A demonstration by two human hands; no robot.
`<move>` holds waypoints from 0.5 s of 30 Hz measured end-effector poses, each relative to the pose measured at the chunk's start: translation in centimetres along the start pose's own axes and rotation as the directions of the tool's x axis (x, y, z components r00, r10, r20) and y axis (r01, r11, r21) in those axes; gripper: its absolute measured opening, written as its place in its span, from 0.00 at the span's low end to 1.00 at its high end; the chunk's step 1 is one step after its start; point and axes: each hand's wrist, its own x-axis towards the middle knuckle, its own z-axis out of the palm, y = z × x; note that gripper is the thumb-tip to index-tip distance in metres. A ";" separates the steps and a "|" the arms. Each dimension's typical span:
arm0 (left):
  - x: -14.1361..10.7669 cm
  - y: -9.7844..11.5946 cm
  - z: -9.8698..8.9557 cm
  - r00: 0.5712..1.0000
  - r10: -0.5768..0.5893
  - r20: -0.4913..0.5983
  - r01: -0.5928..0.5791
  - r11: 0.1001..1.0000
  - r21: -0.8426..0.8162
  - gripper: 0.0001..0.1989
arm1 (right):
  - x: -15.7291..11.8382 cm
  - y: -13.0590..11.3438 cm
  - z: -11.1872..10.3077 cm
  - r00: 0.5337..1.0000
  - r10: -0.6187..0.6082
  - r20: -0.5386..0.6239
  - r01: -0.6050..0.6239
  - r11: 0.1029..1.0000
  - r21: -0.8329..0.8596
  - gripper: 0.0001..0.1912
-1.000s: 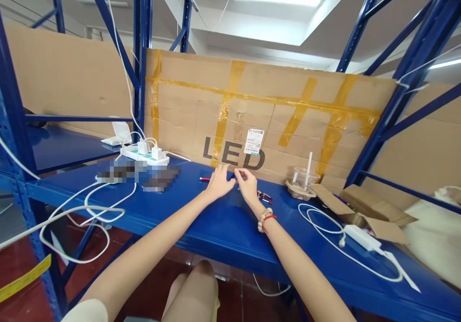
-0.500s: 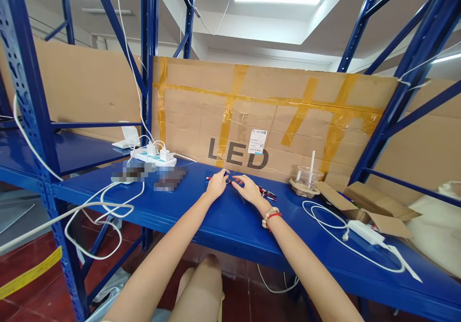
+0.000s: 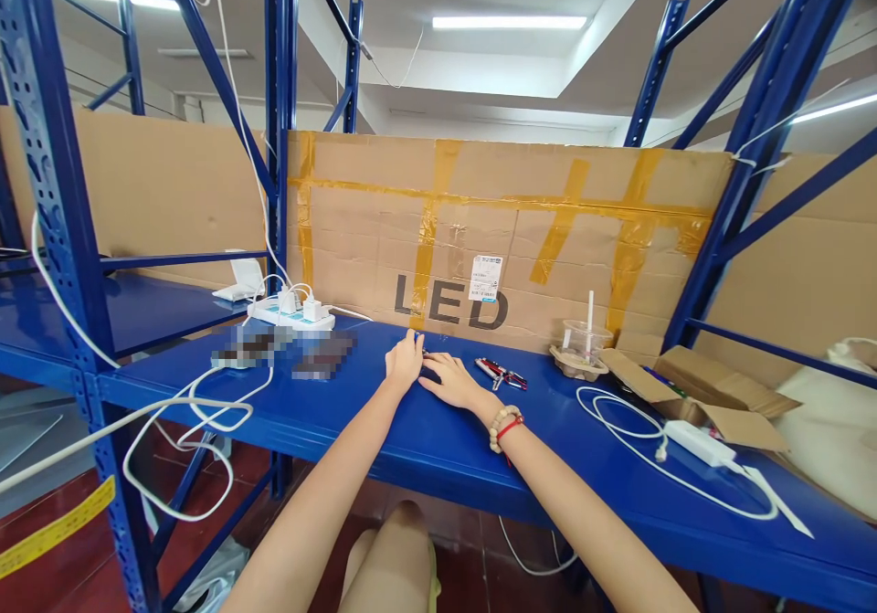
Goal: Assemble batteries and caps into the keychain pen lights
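Observation:
My left hand [image 3: 405, 360] is closed near the back of the blue tabletop [image 3: 343, 417], its fingers bent around something small. A bit of blue shows at its fingertips, but most of the thing is hidden. Close on its right lies my right hand [image 3: 449, 379], palm down, fingers stretched toward the left hand and thumb apart. A small dark piece [image 3: 427, 354] shows at the right fingertips; its kind is too small to tell. Several slim red, black and silver items [image 3: 501, 375], perhaps pens, lie to the right of my right hand.
Behind the hands stands a cardboard sheet [image 3: 363, 229] marked LED. On the right are a clear cup with a straw [image 3: 587, 337], an open carton [image 3: 699, 394] and a white adapter [image 3: 699, 442] with cable. A power strip [image 3: 291, 316] and blurred objects [image 3: 322, 354] lie left.
My hands have drawn closer together, and my right hand has lowered and flattened. The slim items beside it are now more fully in sight. The view has tilted up slightly.

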 end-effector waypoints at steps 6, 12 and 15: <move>-0.4 0.4 -0.1 0.996 0.085 -0.003 -0.085 0.996 0.032 0.16 | 0.1 -0.4 0.0 0.999 0.006 0.032 -0.007 1.000 0.019 0.20; -0.3 0.4 0.0 0.995 0.102 -0.004 -0.102 0.993 0.054 0.15 | 0.1 -0.4 -0.1 0.997 0.036 0.068 -0.040 0.998 0.050 0.21; -0.3 0.3 0.1 0.994 0.110 0.000 -0.110 0.992 0.060 0.15 | 0.0 -0.4 -0.2 0.994 0.063 0.087 -0.069 0.995 0.070 0.24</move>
